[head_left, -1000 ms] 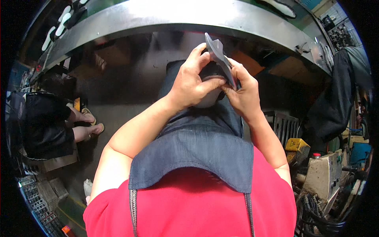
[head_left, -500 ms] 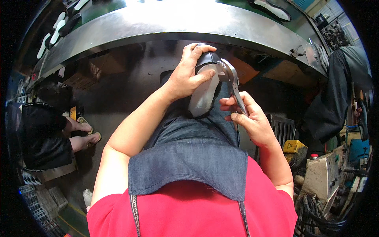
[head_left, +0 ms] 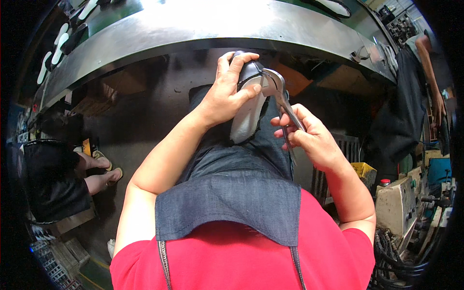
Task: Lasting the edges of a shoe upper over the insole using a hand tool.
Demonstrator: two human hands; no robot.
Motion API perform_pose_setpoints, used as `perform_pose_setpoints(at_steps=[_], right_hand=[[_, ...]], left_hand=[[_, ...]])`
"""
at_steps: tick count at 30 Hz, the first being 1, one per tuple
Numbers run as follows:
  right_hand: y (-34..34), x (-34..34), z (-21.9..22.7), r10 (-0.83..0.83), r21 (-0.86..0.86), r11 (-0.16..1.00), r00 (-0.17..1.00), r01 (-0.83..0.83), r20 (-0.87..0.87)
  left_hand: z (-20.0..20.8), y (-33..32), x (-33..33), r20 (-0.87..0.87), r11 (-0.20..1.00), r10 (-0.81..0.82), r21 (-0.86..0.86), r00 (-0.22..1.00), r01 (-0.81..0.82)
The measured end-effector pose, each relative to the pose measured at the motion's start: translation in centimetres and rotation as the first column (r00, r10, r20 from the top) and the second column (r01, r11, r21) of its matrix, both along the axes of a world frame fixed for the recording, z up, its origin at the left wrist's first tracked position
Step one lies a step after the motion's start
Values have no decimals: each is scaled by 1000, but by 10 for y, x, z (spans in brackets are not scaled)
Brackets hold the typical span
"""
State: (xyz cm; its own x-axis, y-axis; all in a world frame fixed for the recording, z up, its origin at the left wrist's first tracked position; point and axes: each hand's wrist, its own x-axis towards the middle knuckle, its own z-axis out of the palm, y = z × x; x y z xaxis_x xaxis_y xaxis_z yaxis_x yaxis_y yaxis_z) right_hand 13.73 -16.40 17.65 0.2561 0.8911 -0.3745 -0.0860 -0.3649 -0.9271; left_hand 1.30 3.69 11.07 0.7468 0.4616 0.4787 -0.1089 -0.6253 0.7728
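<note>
A shoe upper (head_left: 247, 118) with a dark toe and a pale underside rests sole-up over my lap. My left hand (head_left: 231, 86) grips it near the toe, the thumb pressed on the pale underside and the fingers over the dark material. Metal pincers (head_left: 276, 87) are in my right hand (head_left: 309, 135), its fingers around the handles. Their curved jaws meet the shoe's edge beside my left thumb; whether they pinch the material I cannot make out. A dark blue apron (head_left: 227, 208) covers my lap.
A metal-edged bench (head_left: 203, 29) runs across in front, with white-soled shoe parts (head_left: 60, 48) at its left. Another person's legs (head_left: 99, 181) are at left, a person in dark clothing (head_left: 401, 106) at right. A control box (head_left: 394, 205) and cables stand at lower right.
The pincers have turned, and their jaws now lie against the shoe's edge with the handles spread. My right forearm has swung outward. My left hand keeps its hold on the shoe.
</note>
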Motion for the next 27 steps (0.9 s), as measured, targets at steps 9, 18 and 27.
perform_pose_setpoints(at_steps=[9,18,27], right_hand=[[1,10,9,45,-41,998,998,-43,40],[12,12,-43,-26,94,995,887,-20,461],[60,-8,-140,-325,552,829,878,86,351]], left_hand=[[2,-19,8,-103,987,160,34,982,-157],[1,-10,7,-36,990,138,42,990,-137],[-21,10,12,24,982,190,7,982,-190]])
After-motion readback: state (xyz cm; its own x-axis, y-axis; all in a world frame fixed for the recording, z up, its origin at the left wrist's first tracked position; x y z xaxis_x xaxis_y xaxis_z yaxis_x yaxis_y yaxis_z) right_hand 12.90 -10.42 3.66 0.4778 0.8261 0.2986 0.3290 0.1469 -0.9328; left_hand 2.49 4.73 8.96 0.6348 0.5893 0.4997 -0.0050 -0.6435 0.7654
